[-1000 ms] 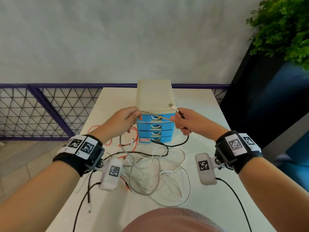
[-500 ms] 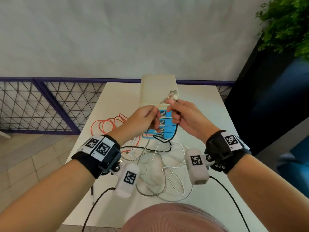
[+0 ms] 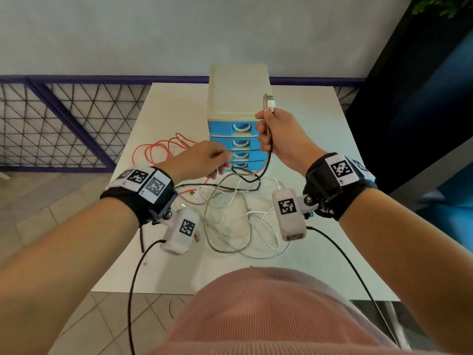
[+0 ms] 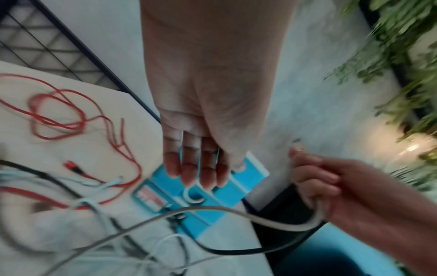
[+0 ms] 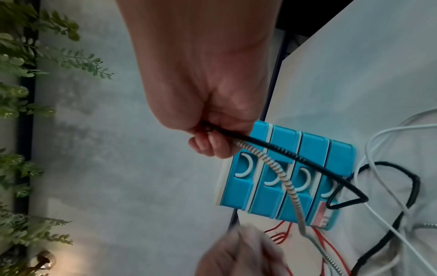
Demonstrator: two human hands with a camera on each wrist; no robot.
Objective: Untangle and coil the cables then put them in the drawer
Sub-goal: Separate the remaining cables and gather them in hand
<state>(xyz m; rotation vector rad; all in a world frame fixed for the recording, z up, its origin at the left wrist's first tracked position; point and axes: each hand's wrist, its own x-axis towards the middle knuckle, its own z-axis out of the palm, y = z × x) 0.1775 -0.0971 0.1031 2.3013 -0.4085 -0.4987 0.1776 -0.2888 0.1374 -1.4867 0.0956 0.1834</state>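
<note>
Right hand (image 3: 279, 134) grips braided cable (image 3: 266, 160) before closed drawer unit (image 3: 238, 103); left hand (image 4: 201, 149) open, fingers straight

The drawers (image 3: 239, 129) are standing mid-surface, blocking the far centre. A cable tangle (image 3: 238, 213) is sprawling across the near middle, and red cable (image 3: 163, 149) is looping at far left. Bare surface (image 3: 320, 124) is lying right of the drawers. Braided cable (image 3: 267, 160) is hanging across the drawer fronts.
</note>
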